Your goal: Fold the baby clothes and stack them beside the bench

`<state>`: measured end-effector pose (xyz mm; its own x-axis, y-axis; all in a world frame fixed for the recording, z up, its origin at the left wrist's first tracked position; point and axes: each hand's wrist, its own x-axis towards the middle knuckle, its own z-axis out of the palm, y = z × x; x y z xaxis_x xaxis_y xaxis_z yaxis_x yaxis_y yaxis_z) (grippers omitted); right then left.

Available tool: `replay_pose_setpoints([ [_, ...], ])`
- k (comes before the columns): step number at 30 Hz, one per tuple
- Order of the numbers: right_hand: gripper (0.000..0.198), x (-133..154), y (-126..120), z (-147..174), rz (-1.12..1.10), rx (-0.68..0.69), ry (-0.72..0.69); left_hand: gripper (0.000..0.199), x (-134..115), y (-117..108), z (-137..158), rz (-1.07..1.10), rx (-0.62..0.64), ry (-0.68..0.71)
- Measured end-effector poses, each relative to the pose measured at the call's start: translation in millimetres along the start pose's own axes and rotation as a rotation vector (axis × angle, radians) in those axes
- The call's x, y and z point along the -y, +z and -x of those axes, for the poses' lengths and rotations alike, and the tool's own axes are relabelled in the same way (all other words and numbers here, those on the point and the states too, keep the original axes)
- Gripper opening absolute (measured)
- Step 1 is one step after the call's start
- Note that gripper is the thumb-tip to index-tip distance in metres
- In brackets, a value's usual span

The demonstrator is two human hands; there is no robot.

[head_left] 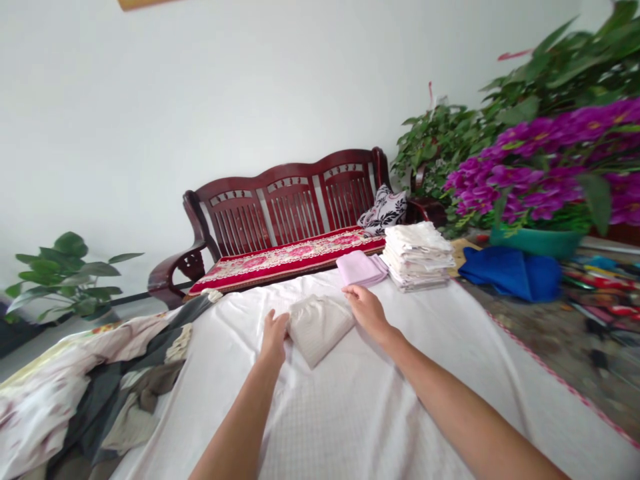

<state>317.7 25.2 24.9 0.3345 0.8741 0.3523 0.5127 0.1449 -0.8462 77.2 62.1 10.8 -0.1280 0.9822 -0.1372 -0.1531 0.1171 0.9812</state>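
A small beige folded cloth (319, 327) lies on a white sheet (350, 413) spread over the table. My left hand (274, 337) rests on the cloth's left edge with its fingers curled over it. On the cloth's far right corner sits my right hand (367, 308), fingers pinching the fabric. Just beyond my right hand lies a folded lilac cloth (361, 268). Next to it stands a tall stack of folded white cloths (417, 255).
A heap of unfolded patterned and grey fabric (95, 387) lies at the left. A blue cloth (513, 272) and a pot of purple flowers (540, 193) sit at the right. A dark red wooden bench (285, 227) stands behind the table, with green plants on both sides.
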Motion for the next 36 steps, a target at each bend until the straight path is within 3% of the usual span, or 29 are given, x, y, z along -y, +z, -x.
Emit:
replay_pose_setpoints([
  [2, 0.032, 7, 3, 7, 0.117, 0.028, -0.116, 0.044, -3, -3, -1, -0.19, -0.063, 0.215],
  [4, 0.036, 15, 8, 15, 0.225, 0.095, -0.251, 0.04, -4, -2, 1, -0.455, -0.055, 0.527],
  [7, 0.042, 21, 21, 29, 0.385, 0.23, -0.419, 0.044, -4, 6, 9, -0.836, 0.122, 0.899],
  [10, 0.053, 19, 31, 38, 0.512, 0.316, -0.489, 0.05, -1, 12, 13, -1.202, 0.281, 1.036],
  [13, 0.061, 13, 32, 41, 0.59, 0.371, -0.489, 0.052, 5, 10, 12, -1.457, 0.292, 0.998],
  [17, 0.062, 5, 24, 37, 0.658, 0.468, -0.395, 0.057, 17, -1, 3, -1.51, 0.292, 0.931],
  [19, 0.062, 2, 21, 35, 0.664, 0.495, -0.373, 0.058, 22, -5, -3, -1.432, 0.321, 0.926],
  [22, 0.06, -3, 20, 34, 0.653, 0.495, -0.373, 0.054, 19, -10, -15, -1.223, 0.473, 0.93],
  [24, 0.057, -5, 19, 34, 0.631, 0.473, -0.381, 0.049, 10, -13, -24, -1.048, 0.539, 0.856],
  [28, 0.049, -2, 16, 35, 0.539, 0.362, -0.424, 0.038, -16, -19, -40, -0.748, 0.317, 0.496],
  [30, 0.047, 3, 14, 37, 0.472, 0.315, -0.493, 0.03, -27, -19, -46, -0.702, 0.261, 0.412],
  [36, 0.039, 15, 16, 46, 0.399, 0.391, -0.658, 0.025, -37, -10, -51, -0.734, 0.373, 0.293],
])
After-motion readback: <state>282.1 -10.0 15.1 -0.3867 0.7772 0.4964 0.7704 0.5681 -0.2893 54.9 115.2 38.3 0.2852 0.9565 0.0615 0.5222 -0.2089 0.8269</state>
